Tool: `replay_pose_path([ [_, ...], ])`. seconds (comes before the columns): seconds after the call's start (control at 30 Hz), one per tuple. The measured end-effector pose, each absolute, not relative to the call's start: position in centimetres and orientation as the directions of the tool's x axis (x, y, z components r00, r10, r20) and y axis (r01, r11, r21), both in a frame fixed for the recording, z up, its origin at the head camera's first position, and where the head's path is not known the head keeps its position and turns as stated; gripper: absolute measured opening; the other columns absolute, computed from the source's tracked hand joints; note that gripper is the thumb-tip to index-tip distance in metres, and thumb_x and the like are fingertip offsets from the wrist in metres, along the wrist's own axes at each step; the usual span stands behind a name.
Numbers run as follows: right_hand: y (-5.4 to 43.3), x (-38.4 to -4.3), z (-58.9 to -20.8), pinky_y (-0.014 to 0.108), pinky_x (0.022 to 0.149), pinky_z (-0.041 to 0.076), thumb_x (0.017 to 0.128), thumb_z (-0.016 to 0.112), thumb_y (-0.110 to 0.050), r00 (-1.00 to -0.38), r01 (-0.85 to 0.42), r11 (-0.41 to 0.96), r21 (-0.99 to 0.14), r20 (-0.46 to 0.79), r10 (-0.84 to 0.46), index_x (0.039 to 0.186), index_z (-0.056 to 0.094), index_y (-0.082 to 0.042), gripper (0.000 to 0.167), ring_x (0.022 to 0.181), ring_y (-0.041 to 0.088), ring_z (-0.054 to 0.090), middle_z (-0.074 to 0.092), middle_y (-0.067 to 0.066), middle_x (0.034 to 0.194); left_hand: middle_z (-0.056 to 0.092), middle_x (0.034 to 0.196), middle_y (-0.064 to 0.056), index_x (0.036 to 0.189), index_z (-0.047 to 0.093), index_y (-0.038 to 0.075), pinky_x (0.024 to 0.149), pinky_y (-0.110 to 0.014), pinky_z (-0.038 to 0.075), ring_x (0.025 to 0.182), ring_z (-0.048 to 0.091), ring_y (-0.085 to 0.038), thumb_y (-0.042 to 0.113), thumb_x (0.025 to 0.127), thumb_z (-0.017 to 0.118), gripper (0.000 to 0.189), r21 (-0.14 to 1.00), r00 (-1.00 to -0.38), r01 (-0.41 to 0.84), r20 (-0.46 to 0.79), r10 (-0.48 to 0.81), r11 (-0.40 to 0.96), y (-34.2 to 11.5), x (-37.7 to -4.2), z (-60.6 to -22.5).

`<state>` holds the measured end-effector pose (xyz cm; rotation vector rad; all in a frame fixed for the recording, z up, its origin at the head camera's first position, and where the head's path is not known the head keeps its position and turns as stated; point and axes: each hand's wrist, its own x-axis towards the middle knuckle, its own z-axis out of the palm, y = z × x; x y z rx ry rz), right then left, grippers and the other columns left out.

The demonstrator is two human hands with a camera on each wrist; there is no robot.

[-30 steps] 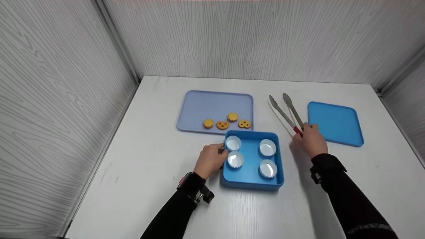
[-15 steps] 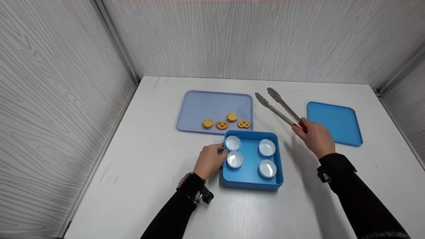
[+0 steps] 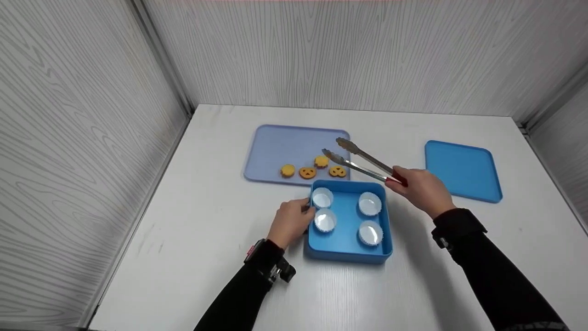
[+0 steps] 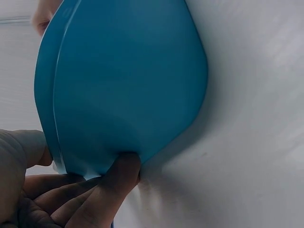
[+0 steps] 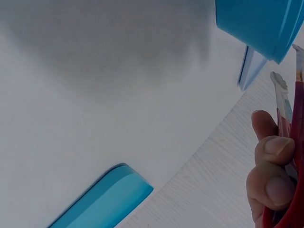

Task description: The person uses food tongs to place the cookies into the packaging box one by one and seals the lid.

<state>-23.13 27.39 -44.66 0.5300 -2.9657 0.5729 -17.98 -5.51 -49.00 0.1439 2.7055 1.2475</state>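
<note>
My left hand [image 3: 290,223] grips the left wall of a blue square box [image 3: 351,255]; the left wrist view has the thumb at the rim and a fingertip [image 4: 124,166] against the outer wall. Inside the box stand several white fluted cups, one of them a front-right cup [image 3: 370,233]. Red-handled metal tongs [image 3: 367,161] are held in my right hand [image 3: 422,191], their arms spread apart. The tips hover over the right side of a lavender tray [image 3: 285,145], near a yellow biscuit-like piece [image 3: 321,161] and a pretzel-shaped piece [image 3: 337,171].
Another yellow piece [image 3: 287,170] and an orange pretzel-shaped piece [image 3: 307,173] lie along the lavender tray's front. A flat blue tray [image 3: 464,168] is on the white table [image 3: 193,207] at the right. Wood-grain panels [image 3: 358,55] enclose the back and sides.
The right hand has lifted the tongs and swung them leftward, from beside the blue tray to over the lavender tray's right edge. The left hand and box have stayed put.
</note>
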Motion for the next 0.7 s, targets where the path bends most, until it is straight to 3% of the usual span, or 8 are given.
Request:
replay_pose_path([
  [0.17,26.5,-23.2,-44.3,0.033,0.06,0.046,0.099,0.069,-0.03,-0.94,-0.337,0.868,-0.364,0.078,-0.333,0.104,0.07,-0.009,0.021,0.066,0.02,0.056,0.066,0.004,0.077,0.073,0.123,-0.011,0.135,0.068,0.007,0.103,-0.044,0.052,0.119,0.066,-0.024,0.024,0.101,0.059,0.039,0.758,-0.983,0.029,-0.095,0.154,0.651,-5.4,-17.9,-48.9],
  [0.4,25.6,-23.4,-43.9,0.038,0.07,0.058,0.098,0.071,-0.027,-0.945,-0.301,0.882,-0.363,-0.008,-0.326,0.118,0.072,-0.007,0.029,0.075,0.023,0.061,0.072,0.008,0.09,0.073,0.124,-0.011,0.135,0.067,0.006,0.102,-0.043,0.053,0.118,0.066,-0.024,0.025,0.101,0.059,0.039,0.761,-0.984,0.031,-0.09,0.153,0.648,-5.4,-17.7,-49.0],
  [0.57,25.2,-23.4,-43.7,0.041,0.074,0.06,0.098,0.071,-0.027,-0.943,-0.307,0.891,-0.336,-0.018,-0.331,0.125,0.07,-0.005,0.035,0.079,0.024,0.063,0.073,0.01,0.095,0.072,0.126,-0.012,0.136,0.066,0.003,0.102,-0.042,0.053,0.118,0.066,-0.023,0.025,0.102,0.059,0.041,0.765,-0.986,0.031,-0.083,0.146,0.643,-5.5,-17.6,-49.0],
  [0.7,24.9,-23.5,-43.7,0.04,0.072,0.059,0.098,0.07,-0.029,-0.94,-0.322,0.89,-0.321,-0.002,-0.341,0.122,0.071,-0.005,0.033,0.077,0.024,0.062,0.073,0.01,0.093,0.069,0.13,-0.014,0.139,0.062,0.001,0.105,-0.042,0.051,0.123,0.064,-0.024,0.026,0.102,0.059,0.045,0.769,-0.985,0.018,-0.095,0.142,0.639,-5.5,-17.5,-48.9],
])
